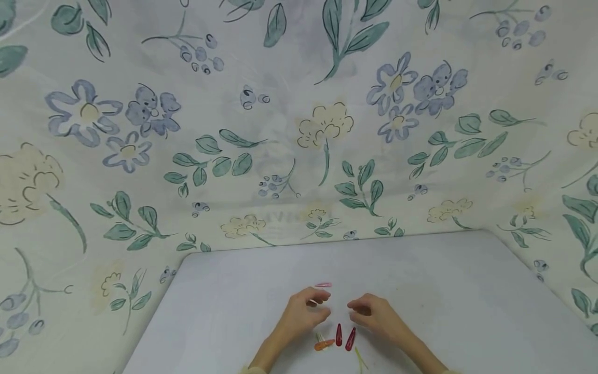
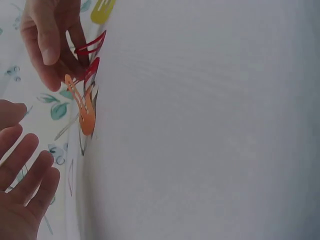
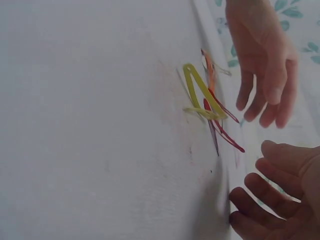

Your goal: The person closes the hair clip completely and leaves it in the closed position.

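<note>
Left hand (image 1: 303,310): over the counter's near part, left of the clips; fingers loosely bent, thumb parted from them, gripping nothing.
Right hand (image 1: 375,315): opposite the left one, well short of touching it; fingers likewise relaxed and bent, gripping nothing.
Pink clip (image 1: 323,284): on the counter, just far of the left hand's fingers, lying crosswise from left to right.
Left red clip (image 1: 338,335): near of the gap between the hands, its narrow end pointing far.
Right red clip (image 1: 350,339): just right of its twin and nearest to the right hand, its narrow end slanting far and right.
Orange clip (image 1: 324,345): just left of the red pair, near of the left hand; its tip points right.
Yellow clip (image 2: 103,11): on the near side, right of the red pair; its arms spread in a V in the right wrist view.
Counter (image 1: 224,311): white, with rounded far corners.
Cloth (image 1: 280,130): printed with flowers and leaves, behind the counter and along both sides.
</note>
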Available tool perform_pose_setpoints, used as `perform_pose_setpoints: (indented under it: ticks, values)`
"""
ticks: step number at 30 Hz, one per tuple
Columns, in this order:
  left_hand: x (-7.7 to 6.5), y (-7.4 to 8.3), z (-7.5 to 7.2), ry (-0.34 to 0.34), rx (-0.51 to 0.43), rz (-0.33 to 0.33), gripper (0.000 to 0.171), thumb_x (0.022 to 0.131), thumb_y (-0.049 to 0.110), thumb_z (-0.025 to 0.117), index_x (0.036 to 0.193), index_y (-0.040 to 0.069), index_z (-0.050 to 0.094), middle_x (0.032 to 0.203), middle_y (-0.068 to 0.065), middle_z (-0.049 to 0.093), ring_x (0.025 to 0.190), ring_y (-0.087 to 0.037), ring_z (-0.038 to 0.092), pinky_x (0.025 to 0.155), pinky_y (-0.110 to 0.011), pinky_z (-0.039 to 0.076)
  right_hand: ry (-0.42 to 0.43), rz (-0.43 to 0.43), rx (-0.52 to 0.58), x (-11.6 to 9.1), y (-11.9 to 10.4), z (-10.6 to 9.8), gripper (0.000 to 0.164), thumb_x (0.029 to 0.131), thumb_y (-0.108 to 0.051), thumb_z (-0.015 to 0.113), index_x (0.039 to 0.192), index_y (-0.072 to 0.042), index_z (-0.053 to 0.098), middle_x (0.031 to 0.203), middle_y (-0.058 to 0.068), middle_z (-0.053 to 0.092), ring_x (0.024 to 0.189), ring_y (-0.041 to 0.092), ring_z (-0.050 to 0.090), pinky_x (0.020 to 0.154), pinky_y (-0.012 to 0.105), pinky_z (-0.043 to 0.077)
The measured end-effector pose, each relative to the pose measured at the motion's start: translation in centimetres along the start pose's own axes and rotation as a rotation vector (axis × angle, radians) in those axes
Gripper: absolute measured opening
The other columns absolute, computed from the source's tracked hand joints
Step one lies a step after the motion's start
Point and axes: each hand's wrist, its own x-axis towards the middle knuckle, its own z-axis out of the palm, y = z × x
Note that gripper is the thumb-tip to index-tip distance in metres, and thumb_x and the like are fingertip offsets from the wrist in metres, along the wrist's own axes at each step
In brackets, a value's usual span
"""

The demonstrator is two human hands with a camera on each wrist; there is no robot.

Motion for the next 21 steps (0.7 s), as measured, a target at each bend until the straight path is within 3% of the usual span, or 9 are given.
perform_pose_setpoints:
  ticks: [9,16,21]
  values:
    - [-1.1,1.2,1.4,-0.067,-0.021,0.061,0.025,0.084,0.011,0.075,0.108,0.003,0.071,0.103,-0.009,0.07,0.094,-0.023,0.064,0.084,-0.031,0.054,0.048,-0.138,-0.062,-1.9,0.6,0.5,0.02,0.087,-0.017,0.074,0.104,-0.008,0.074,0.094,-0.005,0.067,0.09,0.009,0.063,0.081,0.03,0.052]
    - [-1.8,1.9,2.2,-0.041,-0.037,0.104,0.024,0.083,0.009,0.075,0.106,0.002,0.071,0.099,-0.01,0.07,0.092,-0.024,0.065,0.084,-0.03,0.054,0.105,-0.236,-0.048,-2.8,0.9,1.2,0.02,0.083,-0.009,0.073,0.103,-0.006,0.074,0.093,-0.005,0.067,0.088,0.006,0.061,0.078,0.027,0.051]
    - [-2.0,2.0,2.9,-0.025,-0.054,0.149,0.022,0.084,0.007,0.073,0.106,0.004,0.071,0.097,-0.01,0.07,0.09,-0.026,0.066,0.082,-0.031,0.055,0.1,-0.236,-0.073,-3.0,0.8,1.4,0.02,0.082,-0.007,0.072,0.101,-0.007,0.074,0.093,-0.008,0.065,0.087,0.005,0.06,0.076,0.028,0.051]
